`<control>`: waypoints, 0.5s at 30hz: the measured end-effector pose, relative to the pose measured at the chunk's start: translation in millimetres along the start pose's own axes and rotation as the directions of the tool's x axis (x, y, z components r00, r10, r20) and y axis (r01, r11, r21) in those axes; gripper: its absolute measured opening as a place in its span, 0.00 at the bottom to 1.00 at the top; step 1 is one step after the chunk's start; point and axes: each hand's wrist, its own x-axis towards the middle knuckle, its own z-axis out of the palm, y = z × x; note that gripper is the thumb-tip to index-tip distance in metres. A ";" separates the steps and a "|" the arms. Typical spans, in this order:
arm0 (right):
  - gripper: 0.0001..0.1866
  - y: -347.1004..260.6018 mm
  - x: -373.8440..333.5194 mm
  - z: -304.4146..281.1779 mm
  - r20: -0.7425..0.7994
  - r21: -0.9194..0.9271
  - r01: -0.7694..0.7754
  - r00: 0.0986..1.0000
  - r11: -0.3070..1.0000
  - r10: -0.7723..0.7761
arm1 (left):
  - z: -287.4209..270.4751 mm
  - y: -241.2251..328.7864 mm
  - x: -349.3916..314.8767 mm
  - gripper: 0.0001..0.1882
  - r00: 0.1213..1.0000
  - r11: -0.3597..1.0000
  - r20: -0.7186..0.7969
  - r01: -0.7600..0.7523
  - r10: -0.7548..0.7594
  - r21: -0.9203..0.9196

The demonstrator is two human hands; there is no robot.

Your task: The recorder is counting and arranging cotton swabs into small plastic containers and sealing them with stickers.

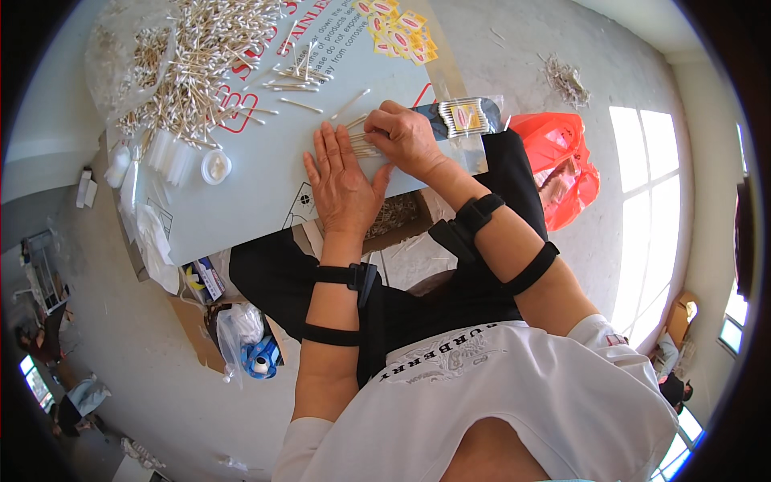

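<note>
My left hand lies flat on the table sheet, its fingers stretched out beside a small row of cotton swabs. Over the same row my right hand is curled, thumb and fingers pinched on the swabs; its fingertips partly hide them. Just right of it, at the table edge, a packed row of swabs with a yellow label rests on a dark strip inside clear film. Two loose swabs, one of them a single swab, lie beyond my left fingertips. A large heap of cotton swabs spreads at the far left, partly in a clear bag.
Yellow labels lie scattered at the far edge. A small round tub and clear plastic containers stand left. A red plastic bag is right of my leg. Below the table edge sits an open cardboard box holding swabs.
</note>
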 end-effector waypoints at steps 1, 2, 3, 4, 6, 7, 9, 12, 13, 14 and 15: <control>0.07 0.2 0.6 -0.2 -0.001 0.000 0.000 1.000 1.000 0.000 | -0.3 0.4 0.5 0.48 1.000 1.000 -0.003 -0.003 0.002 -0.001; 0.06 0.6 1.6 -0.5 0.008 0.038 -0.039 0.999 0.999 0.039 | -0.8 0.8 0.6 0.48 1.000 1.000 -0.004 -0.003 0.003 0.000; 0.06 0.9 2.3 -0.8 0.018 0.076 -0.078 0.997 0.994 0.077 | -1.5 1.2 0.3 0.48 1.000 1.000 0.005 0.000 0.000 0.001; 0.06 0.0 3.4 -0.5 0.017 0.076 -0.077 0.997 0.994 0.076 | -1.8 1.3 0.1 0.48 1.000 1.000 0.013 0.003 -0.003 0.002; 0.05 -2.4 5.5 1.2 -0.069 0.089 -0.110 0.991 0.990 0.116 | -2.1 1.2 0.3 0.48 1.000 1.000 0.013 0.001 -0.001 0.004; 0.05 -1.9 5.6 1.3 -0.069 0.090 -0.108 0.991 0.990 0.114 | -2.2 0.6 0.1 0.48 1.000 1.000 0.014 0.000 0.000 0.006; 0.06 -0.8 5.7 0.8 0.062 -0.045 -0.063 0.996 0.997 0.066 | -2.4 -0.2 -1.0 0.48 1.000 1.000 0.021 0.000 0.000 0.007; 0.09 2.5 11.2 1.7 0.073 -0.004 -0.094 0.993 0.996 0.094 | -2.2 -0.5 -0.5 0.48 1.000 1.000 0.030 0.001 -0.001 0.010; 0.09 1.4 16.7 3.4 0.075 -0.001 -0.091 0.993 0.996 0.091 | -1.6 -0.5 -0.9 0.48 0.999 1.000 0.035 0.002 -0.003 0.013; 0.09 0.7 25.1 6.3 -0.064 -0.013 -0.037 0.997 0.999 0.037 | -0.9 -0.6 -0.9 0.48 0.999 1.000 0.034 0.006 -0.006 0.017; 0.08 0.3 33.7 8.1 -0.201 -0.031 0.014 0.979 0.999 -0.020 | -0.2 -0.8 -1.0 0.48 1.000 1.000 0.027 0.003 -0.004 0.013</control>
